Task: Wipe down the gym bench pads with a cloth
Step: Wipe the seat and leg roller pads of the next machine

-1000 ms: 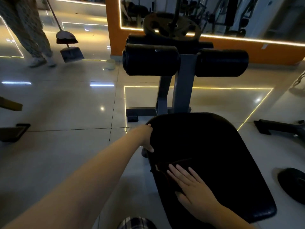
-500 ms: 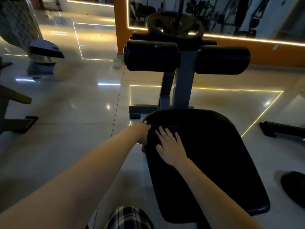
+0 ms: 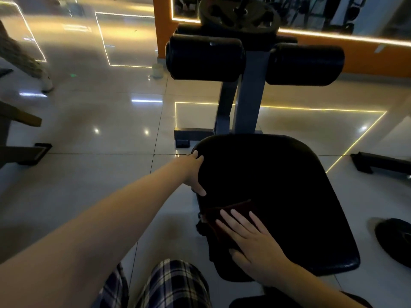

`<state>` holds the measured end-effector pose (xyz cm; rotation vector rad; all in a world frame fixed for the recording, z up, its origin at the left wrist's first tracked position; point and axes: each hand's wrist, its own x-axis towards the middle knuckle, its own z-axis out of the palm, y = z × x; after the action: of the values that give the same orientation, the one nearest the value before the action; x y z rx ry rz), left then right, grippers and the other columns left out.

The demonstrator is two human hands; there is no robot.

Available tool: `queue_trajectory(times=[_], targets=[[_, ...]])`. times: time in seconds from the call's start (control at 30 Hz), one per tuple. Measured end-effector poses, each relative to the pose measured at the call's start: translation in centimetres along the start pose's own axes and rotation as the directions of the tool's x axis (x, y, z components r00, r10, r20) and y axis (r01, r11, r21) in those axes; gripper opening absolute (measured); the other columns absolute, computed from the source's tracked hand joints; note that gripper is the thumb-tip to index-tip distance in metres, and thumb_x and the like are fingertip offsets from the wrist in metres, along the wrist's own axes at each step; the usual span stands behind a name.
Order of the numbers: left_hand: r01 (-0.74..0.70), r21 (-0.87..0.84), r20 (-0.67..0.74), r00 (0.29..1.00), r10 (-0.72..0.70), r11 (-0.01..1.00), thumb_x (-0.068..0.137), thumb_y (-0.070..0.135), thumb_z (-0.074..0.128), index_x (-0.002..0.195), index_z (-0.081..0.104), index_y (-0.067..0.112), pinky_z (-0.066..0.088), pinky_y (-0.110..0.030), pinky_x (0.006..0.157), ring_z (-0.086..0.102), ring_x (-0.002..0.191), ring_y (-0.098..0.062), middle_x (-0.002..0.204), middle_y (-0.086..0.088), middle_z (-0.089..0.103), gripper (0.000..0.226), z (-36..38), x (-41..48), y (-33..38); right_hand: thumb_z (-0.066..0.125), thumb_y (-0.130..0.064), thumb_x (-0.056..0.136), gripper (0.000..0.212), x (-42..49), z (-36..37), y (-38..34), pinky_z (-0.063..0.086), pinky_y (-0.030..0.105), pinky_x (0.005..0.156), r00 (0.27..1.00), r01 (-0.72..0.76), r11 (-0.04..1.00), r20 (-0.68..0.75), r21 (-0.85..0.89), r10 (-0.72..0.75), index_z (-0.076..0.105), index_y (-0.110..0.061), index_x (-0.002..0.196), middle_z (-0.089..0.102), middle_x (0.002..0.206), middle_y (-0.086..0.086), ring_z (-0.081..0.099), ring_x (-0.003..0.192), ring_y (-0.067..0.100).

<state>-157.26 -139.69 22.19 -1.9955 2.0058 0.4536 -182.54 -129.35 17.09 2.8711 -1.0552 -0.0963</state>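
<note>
1. Bench pad (image 3: 278, 196): I see it run lengthwise away from me, its far rounded end toward the upright post (image 3: 249, 96) and its near end at my knees. Most of its black surface lies to the right of and beyond both hands.
2. Roller pads (image 3: 204, 57): two black cylinders sit on the post past the far end of the bench pad, well apart from both hands.
3. Left hand (image 3: 195, 174): it grips the pad's left edge near the far-left corner, fingers curled over the rim; it holds no cloth.
4. Right hand (image 3: 251, 238): flat, fingers spread, palm down on the cloth; the nearer hand to the unwiped area.
5. Cloth (image 3: 233, 212): dark red, pressed flat at the pad's near-left edge.
6. Judgement: the next stroke should travel rightward and along the pad's length.
</note>
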Motion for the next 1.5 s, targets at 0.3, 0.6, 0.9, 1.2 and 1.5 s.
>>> queue_trajectory(times=[0.3,0.6,0.9,1.2,1.5], targets=[[0.012,-0.08,-0.044,0.999,-0.016,0.997,0.079,0.052,0.071,0.154,-0.008,0.02,0.009,-0.055,0.119,0.001,0.148,-0.034,0.162,-0.007,-0.012,0.113,1.4,-1.1,-0.4,0.012,-0.05,0.094,0.063,10.6,-0.5,1.7,-0.006,0.041,0.119,0.969,-0.248,0.964,0.04,0.098,0.245,0.002,-0.033,0.154,-0.003,0.162,-0.012,-0.004,0.149,0.01],[0.005,-0.344,-0.039,0.999,-0.019,0.939,0.084,0.048,0.067,0.153,-0.01,0.02,0.014,-0.055,0.118,0.005,0.147,-0.037,0.16,-0.018,-0.006,0.107,3.6,-5.0,1.7,0.019,-0.044,0.098,0.06,10.2,-1.7,0.9,-0.009,0.04,0.117,0.959,-0.275,0.952,0.111,0.131,0.262,0.001,-0.032,0.154,-0.006,0.162,-0.008,-0.008,0.148,0.012],[-0.194,-0.303,-0.094,0.98,0.173,0.933,0.08,0.053,0.069,0.152,-0.016,0.021,-0.002,-0.048,0.118,-0.008,0.149,-0.021,0.159,-0.001,-0.024,0.116,8.1,-8.9,2.6,0.04,-0.05,0.088,0.064,-3.2,0.6,-0.4,0.021,0.042,0.107,0.998,0.034,0.999,0.061,-0.016,-0.033,0.033,-0.031,0.149,0.03,0.156,-0.007,0.031,0.142,0.014],[-0.256,-0.603,-0.309,0.948,0.075,0.755,0.075,0.04,0.079,0.153,-0.005,0.023,0.028,-0.015,0.105,0.03,0.137,-0.013,0.156,0.007,0.008,0.117,8.5,-9.9,2.5,0.038,-0.045,0.087,0.059,2.0,0.3,-0.9,0.022,0.042,0.108,0.997,-0.074,0.996,-0.014,0.053,0.075,0.044,-0.029,0.144,0.039,0.152,-0.006,0.035,0.139,0.013],[-0.132,-0.621,-0.322,0.942,-0.098,0.773,0.083,0.049,0.069,0.15,-0.021,0.018,0.003,-0.034,0.117,-0.003,0.149,-0.026,0.158,-0.002,-0.023,0.116,8.2,-9.7,4.4,0.021,-0.041,0.1,0.056,17.0,-2.0,2.0,-0.007,0.042,0.119,0.976,-0.215,0.955,0.081,0.203,0.203,0.004,-0.036,0.154,-0.003,0.162,-0.01,-0.006,0.148,0.01]])
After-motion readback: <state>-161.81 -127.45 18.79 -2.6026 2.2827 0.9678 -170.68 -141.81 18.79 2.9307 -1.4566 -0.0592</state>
